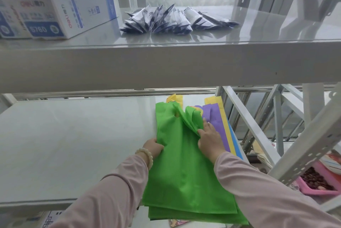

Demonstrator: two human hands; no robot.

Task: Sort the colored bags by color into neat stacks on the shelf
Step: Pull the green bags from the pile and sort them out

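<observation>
A grey metal upper shelf (166, 61) spans the whole view. Below it lies the lower shelf (73, 144), a pale board whose left half is bare.

On the right part of the lower shelf lies the stack of green bags (184, 172), flat, with its handles pointing to the far side and its near end hanging over the shelf's front edge. On the far left of the upper shelf stand white and blue boxes (55, 15). To their right, near the middle, sits a fanned heap of dark and silver packets (175, 19).

Under the right edge of the green stack lie a purple bag (217, 122), a yellow bag (230, 141) and a blue bag (237, 146), each showing as a strip further right than the last. Beyond the shelf frame at the right, lower down, sits a pink tray (317, 181) (something dark red is in it).

The left hand (153, 147) grips the left edge of the green bags, fingers curled round the fabric. The right hand (210, 141) rests on the stack's right side and seems to pinch the bunched green handles, though the folds hide the thumb. A pale bead bracelet (145, 155) circles the left wrist.
</observation>
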